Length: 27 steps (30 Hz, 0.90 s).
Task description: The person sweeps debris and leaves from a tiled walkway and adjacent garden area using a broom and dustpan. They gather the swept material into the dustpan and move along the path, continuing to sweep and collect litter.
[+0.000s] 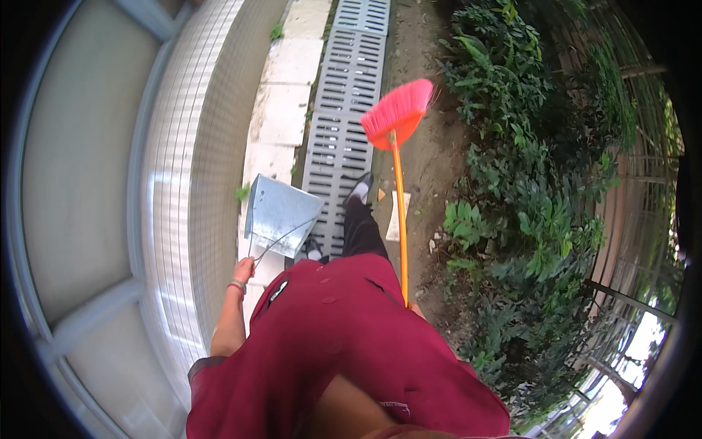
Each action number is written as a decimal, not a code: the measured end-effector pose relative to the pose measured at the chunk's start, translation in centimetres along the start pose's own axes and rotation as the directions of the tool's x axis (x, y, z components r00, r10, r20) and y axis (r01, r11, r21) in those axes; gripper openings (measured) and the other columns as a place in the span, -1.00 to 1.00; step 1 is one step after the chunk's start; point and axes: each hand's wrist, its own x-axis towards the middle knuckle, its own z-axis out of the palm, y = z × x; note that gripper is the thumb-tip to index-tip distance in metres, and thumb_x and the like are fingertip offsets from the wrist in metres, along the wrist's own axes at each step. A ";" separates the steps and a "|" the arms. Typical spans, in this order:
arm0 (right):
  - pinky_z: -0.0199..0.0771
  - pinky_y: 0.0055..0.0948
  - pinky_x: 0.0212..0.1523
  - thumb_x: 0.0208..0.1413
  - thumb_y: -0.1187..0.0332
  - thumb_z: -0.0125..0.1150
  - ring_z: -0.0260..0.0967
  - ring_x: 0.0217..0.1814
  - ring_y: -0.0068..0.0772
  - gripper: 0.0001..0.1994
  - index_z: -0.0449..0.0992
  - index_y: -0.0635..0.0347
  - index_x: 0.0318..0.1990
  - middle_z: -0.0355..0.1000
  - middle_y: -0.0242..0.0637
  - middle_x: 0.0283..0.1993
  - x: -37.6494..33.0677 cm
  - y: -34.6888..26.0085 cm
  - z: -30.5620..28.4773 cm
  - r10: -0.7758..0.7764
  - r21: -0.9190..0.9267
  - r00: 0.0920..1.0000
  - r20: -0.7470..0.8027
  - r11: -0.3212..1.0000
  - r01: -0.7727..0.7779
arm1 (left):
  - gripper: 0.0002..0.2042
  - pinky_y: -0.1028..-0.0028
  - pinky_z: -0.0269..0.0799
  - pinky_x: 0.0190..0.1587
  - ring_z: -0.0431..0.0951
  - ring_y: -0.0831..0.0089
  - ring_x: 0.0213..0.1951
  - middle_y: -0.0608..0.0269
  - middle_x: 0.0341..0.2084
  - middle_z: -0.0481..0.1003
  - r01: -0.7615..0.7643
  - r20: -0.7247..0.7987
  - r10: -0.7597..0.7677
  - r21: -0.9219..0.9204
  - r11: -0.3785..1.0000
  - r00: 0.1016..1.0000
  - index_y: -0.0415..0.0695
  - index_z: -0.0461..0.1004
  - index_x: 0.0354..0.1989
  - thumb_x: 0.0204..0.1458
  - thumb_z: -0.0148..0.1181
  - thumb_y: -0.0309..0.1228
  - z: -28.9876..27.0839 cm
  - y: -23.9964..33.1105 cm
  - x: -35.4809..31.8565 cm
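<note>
The left hand (243, 271), at centre-left of the frame, was clenched around the thin wire handle of a dustpan (280, 210). The right hand (415, 309) was almost wholly hidden behind the red shirt (344, 351); only a sliver of it showed where the broom (398, 117) handle ended, so I cannot tell how it was closed, though the stick rose straight from it.

The dustpan was dull grey sheet metal, a boxy scoop hanging above the left hand with its open mouth tilted down. The broom had a smooth orange stick and a fan of bright pink bristles up in the top centre.

Below them ran a grey slotted drain grate (344, 95), flanked at left by pale paving slabs (281, 110) and a finely tiled wall (183, 183). A dark-trousered leg and shoe (360, 187) stood on the grate; the other foot was mostly covered by the dustpan. Bare dirt and leafy bushes (526, 183) filled the right side.
</note>
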 end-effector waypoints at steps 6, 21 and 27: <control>0.32 -0.47 -0.44 -0.13 0.20 0.12 0.34 -0.42 -0.41 -0.64 0.38 0.39 -0.32 0.38 -0.16 -0.46 6.9 -31.6 -1.7 -0.139 -0.001 0.954 -0.267 0.990 0.144 | -0.73 0.60 0.14 -0.70 0.23 0.61 -0.74 0.36 -0.80 0.28 -0.027 -0.088 0.038 0.122 0.992 0.995 -0.12 0.32 -0.68 -0.07 -0.05 -0.22 0.0 17.5 9.2; 0.19 -0.38 -0.74 -0.03 0.30 -0.02 0.25 -0.70 -0.33 -0.76 0.40 0.32 -0.52 0.30 -0.24 -0.68 23.4 -65.7 -15.2 0.198 -0.399 0.972 -0.129 0.887 -0.234 | -0.74 0.58 0.16 -0.77 0.23 0.55 -0.80 0.34 -0.83 0.25 0.021 -0.192 -0.035 -0.076 0.997 0.981 -0.13 0.29 -0.63 -0.04 -0.08 -0.22 8.4 57.8 25.1; 0.19 -0.36 -0.75 -0.04 0.31 -0.02 0.24 -0.72 -0.33 -0.77 0.39 0.31 -0.55 0.29 -0.22 -0.70 29.6 -82.7 -17.4 0.137 -0.267 0.972 -0.189 0.946 -0.185 | -0.73 0.49 0.21 -0.75 0.22 0.47 -0.81 0.31 -0.82 0.23 0.210 -0.047 -0.233 -0.293 0.933 0.971 -0.12 0.25 -0.58 -0.03 -0.15 -0.18 9.9 71.9 35.5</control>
